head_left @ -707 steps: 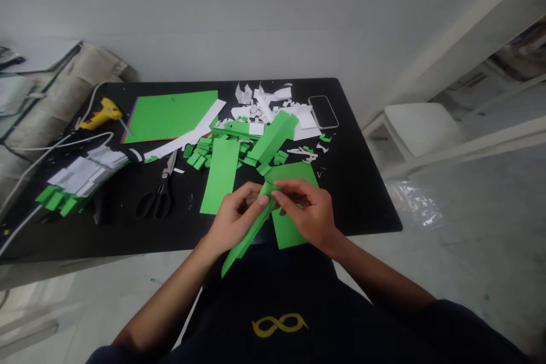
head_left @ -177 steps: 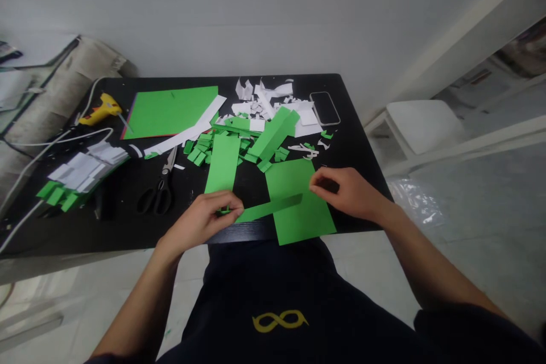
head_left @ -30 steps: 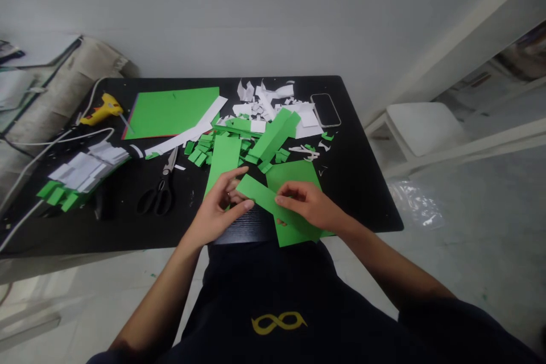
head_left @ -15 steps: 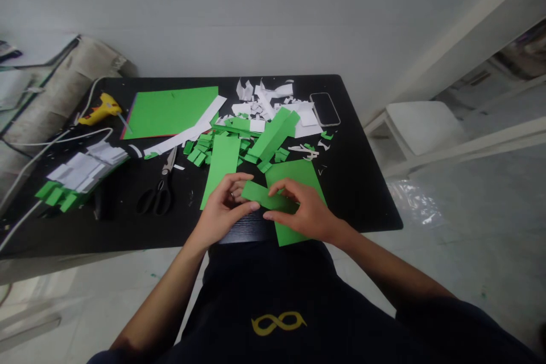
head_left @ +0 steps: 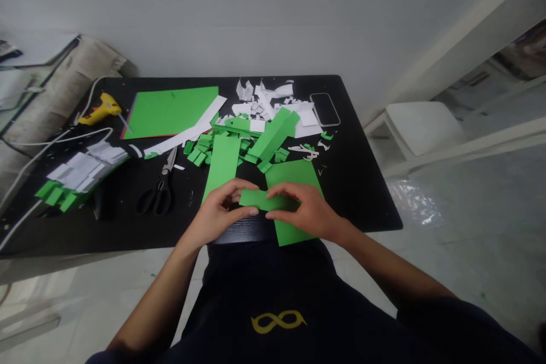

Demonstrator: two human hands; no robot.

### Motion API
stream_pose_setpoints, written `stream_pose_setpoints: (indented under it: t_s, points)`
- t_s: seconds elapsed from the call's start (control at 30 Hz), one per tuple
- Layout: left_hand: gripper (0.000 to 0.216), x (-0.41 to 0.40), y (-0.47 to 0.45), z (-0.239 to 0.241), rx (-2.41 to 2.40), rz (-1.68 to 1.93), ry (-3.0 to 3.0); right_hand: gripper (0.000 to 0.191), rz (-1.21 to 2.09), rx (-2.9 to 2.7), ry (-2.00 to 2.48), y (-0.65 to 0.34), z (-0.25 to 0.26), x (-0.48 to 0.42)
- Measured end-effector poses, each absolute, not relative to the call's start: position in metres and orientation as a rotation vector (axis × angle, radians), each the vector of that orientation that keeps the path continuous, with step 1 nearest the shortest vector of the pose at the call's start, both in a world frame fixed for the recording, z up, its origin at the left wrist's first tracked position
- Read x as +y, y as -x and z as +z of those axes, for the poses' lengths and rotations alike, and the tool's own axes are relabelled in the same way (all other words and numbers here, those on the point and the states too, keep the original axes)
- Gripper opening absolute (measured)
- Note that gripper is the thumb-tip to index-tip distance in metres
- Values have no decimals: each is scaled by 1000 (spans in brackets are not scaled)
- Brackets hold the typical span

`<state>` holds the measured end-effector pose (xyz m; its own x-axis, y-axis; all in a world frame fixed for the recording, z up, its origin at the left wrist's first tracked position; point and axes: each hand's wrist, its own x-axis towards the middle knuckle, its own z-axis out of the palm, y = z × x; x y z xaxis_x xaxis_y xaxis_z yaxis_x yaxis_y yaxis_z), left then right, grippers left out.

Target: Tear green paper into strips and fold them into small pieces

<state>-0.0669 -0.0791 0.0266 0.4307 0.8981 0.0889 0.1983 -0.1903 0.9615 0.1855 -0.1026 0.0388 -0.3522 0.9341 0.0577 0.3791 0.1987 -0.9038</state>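
Observation:
Between my two hands, above the table's front edge, is a narrow green paper strip (head_left: 257,199). My left hand (head_left: 219,213) has its fingers behind the strip's left end, with the thumb stretched along the lower edge. My right hand (head_left: 307,210) grips the other end, fingers on top and thumb below; the palm hides part of the strip. Under the right hand lies a larger green paper sheet (head_left: 294,233). A long green paper piece (head_left: 224,159) reaches out from beyond my left hand.
Behind the hands are folded green paper pieces (head_left: 200,151) and white paper scraps (head_left: 267,99). Scissors (head_left: 160,190), a yellow glue gun (head_left: 100,111), a white-and-green folded paper bundle (head_left: 81,173) and a green sheet stack (head_left: 174,111) lie left. A phone (head_left: 325,109) lies at the right rear.
The green strip has turned flatter and nearly level, with its left end lower. My left hand's fingers have closed in behind it; the right hand has barely moved.

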Motion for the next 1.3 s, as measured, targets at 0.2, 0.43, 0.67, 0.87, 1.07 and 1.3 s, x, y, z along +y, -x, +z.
stream_pose_setpoints:
  t_s: [0.2,0.43,0.67,0.87,1.07,1.3]
  points:
    - [38,-79,69,26,984,821,-1682,35,1188,-1836,1239,-188,40,-102]
    - [41,-79,72,26,1008,788,-1698,38,1248,-1821,1230,-190,42,-103]
    - [45,-79,74,24,1008,770,-1714,39,1285,-1819,1205,-192,42,-102]
    - [46,-78,75,25,1022,744,-1738,39,1309,-1828,1184,-192,43,-101]
    - [46,-79,74,23,1031,759,-1714,44,1238,-1897,1170,-191,43,-103]
    - [47,-80,73,24,1032,769,-1654,39,1197,-1917,1179,-190,41,-103]
